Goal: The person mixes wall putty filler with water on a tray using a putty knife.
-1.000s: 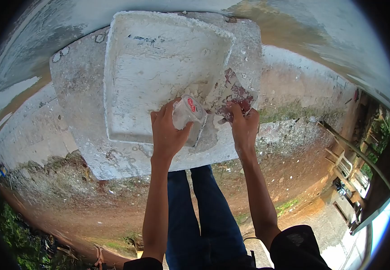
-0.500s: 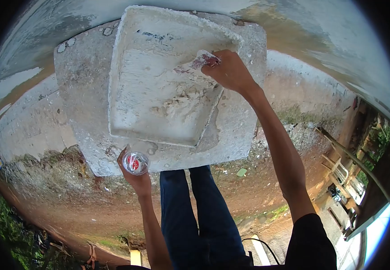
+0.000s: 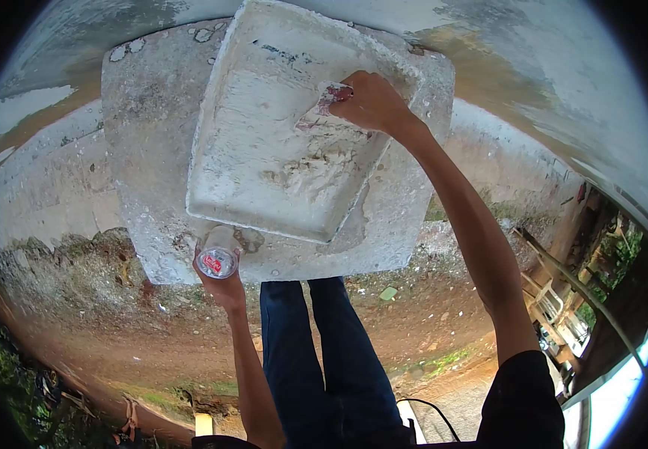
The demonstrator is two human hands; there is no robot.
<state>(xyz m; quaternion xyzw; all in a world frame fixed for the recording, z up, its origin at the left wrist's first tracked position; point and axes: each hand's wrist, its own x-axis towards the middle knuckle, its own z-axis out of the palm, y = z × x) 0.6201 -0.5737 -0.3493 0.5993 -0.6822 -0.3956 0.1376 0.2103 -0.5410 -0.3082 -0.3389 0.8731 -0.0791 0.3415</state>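
Looking down on my feed, I see the right hand [image 3: 372,101] closed around a red-stained scraper [image 3: 325,105] at the far right corner of the white tray [image 3: 249,198], blade pointing left and toward me — flat on the wet putty [image 3: 312,168] that lies just nearer than it. The left hand [image 3: 225,288] is wrapped around a small plastic cup [image 3: 217,260], upright at the near left edge of the concrete slab [image 3: 148,150], just outside the tray's near corner — so the right hand is the nearer one to the putty, the cup well apart from it.
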